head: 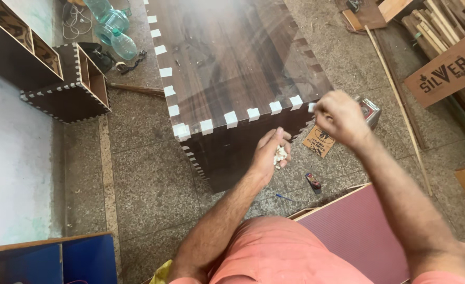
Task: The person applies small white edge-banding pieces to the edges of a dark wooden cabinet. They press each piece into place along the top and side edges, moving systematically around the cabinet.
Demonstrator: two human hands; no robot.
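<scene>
Bare forearms here — no sleeves, no watch on either wrist. The left hand (268, 155) and right hand (338, 117) wear no gloves. Salmon-pink shorts (280, 252) below — plain cloth.

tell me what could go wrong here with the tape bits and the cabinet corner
The right hand pinches a tape piece at the dark cabinet corner; a quick pull might lift veneer. The left hand loosely holds crumpled tape, which could drop onto the floor.

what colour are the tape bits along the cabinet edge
White tape bits on the dark brown cabinet, head view.
</scene>
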